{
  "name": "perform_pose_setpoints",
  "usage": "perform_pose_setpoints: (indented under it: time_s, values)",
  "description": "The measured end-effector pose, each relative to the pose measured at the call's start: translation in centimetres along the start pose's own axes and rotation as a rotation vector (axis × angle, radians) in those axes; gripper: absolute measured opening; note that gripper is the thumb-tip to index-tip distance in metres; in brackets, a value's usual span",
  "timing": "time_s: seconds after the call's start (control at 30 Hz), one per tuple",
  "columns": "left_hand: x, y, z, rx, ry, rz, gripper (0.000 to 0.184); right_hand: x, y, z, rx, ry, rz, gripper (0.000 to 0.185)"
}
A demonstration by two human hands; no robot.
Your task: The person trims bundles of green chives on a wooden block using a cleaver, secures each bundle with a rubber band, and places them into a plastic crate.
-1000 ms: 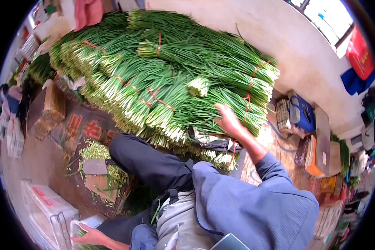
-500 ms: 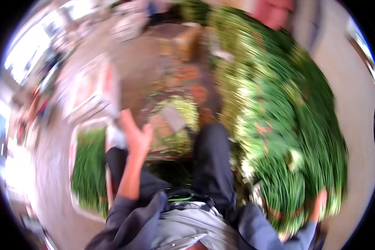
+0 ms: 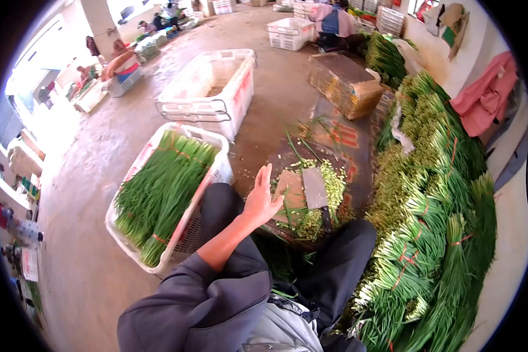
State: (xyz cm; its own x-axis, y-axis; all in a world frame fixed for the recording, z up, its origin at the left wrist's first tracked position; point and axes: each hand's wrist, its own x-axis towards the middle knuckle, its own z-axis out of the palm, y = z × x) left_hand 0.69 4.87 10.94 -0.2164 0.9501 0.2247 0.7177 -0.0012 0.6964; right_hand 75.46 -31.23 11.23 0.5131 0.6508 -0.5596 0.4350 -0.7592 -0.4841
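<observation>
Hovering open, the left hand (image 3: 260, 203) is between the filled crate (image 3: 223, 166) and cleaver (image 3: 315, 188).

Left of centre, green bundled stalks (image 3: 167, 188) lie in a white rectangular plastic crate (image 3: 221, 167), before an empty white plastic crate (image 3: 238, 100). A grey rectangular metal cleaver (image 3: 315, 188) lies between them and the long green stalk pile (image 3: 405, 252) at right.

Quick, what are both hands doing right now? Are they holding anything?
Left hand: open, thumb apart from the fingers, holding nothing.
Right hand: out of sight, so I can't tell.
</observation>
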Motion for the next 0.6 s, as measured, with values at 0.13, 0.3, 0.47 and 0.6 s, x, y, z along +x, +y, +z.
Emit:
perform_pose_setpoints:
  time_s: [0.13, 0.3, 0.47, 0.6]
  values:
    - [-0.5, 1.5, 1.4, -0.216, -0.273, 0.066, 0.1, -3.3, -11.2, 7.5, 0.806, -0.195, -0.006, 0.053]
    - [-1.8, 8.7, 1.0, -0.239, -0.347, 0.588, 0.108, -6.5, -25.7, 13.7, 1.048, -0.121, -0.277, 0.037]
    - [-2.7, 13.4, -2.6, -0.175, -0.239, 1.085, 0.109, -7.2, -42.3, 19.7, 0.998, -0.64, -0.454, 0.042]
    - [1.6, 12.0, -4.8, -0.074, 0.143, 1.287, 0.091, -10.4, -52.9, 24.3, 0.669, -1.007, -0.464, 0.067]
